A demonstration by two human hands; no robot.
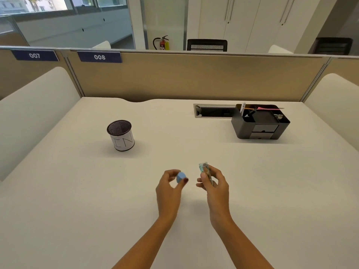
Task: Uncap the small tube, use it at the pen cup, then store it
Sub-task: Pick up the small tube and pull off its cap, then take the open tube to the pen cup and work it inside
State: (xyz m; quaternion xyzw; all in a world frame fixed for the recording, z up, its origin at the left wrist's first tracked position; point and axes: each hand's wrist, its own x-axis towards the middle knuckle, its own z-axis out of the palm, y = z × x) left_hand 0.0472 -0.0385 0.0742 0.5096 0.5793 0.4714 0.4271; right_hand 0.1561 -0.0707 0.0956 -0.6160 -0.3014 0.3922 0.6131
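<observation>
My right hand [214, 183] grips a small clear tube [204, 168], held nearly upright with its open top showing above my fingers. My left hand [169, 185] pinches the tube's blue cap [181, 177] between thumb and fingertips, a short gap to the left of the tube. Both hands hover over the middle of the white desk [77, 191]. The pen cup [120, 135], a black mesh cylinder wrapped in white paper with handwritten letters, stands upright on the desk to the far left of my hands.
A black desk organiser [260, 123] with small drawers and a few pens stands at the back right, beside a cable slot [213, 111] in the desk. A tan partition [194, 78] closes off the far edge; white side panels flank the desk.
</observation>
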